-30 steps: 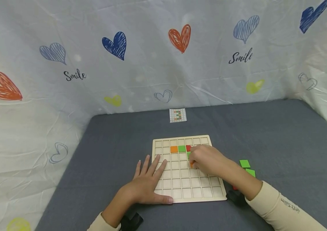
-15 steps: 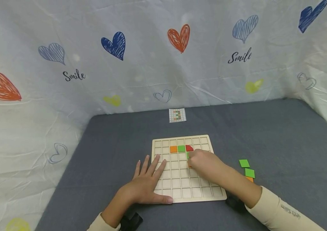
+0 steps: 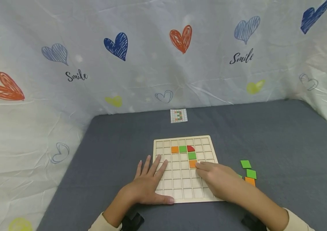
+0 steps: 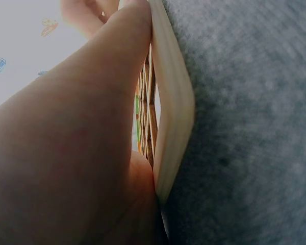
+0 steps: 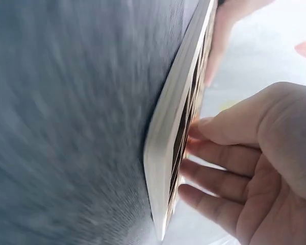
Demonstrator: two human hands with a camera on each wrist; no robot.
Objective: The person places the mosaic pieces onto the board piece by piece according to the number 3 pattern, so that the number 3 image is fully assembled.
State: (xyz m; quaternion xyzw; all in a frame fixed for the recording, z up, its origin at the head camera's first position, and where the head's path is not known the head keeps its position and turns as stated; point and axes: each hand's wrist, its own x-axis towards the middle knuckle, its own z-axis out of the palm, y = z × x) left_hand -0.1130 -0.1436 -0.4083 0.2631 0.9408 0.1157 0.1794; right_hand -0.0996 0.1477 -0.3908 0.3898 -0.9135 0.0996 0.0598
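A square wooden grid board (image 3: 177,183) lies on the dark cloth. My left hand (image 3: 144,189) is spread along its left side, fingers on the grid and thumb at the near edge. An orange tile (image 3: 175,149), a green tile (image 3: 182,149) and a red quarter-round tile (image 3: 190,148) sit in one row of cells. Below the red one come another green tile (image 3: 192,155) and an orange tile (image 3: 192,164). My right hand (image 3: 221,181) has its fingertips at that orange tile's right edge. In the right wrist view its fingers (image 5: 214,181) are loosely bent, with nothing visible between them.
Loose green tiles (image 3: 245,164) and an orange tile (image 3: 250,181) lie right of the board, partly behind my right forearm. A small pattern card (image 3: 179,115) lies at the table's back, before a white curtain (image 3: 140,77) printed with hearts.
My right hand has drawn back right and toward me from the lower orange tile, which now shows in its cell. The left hand has stayed in place.
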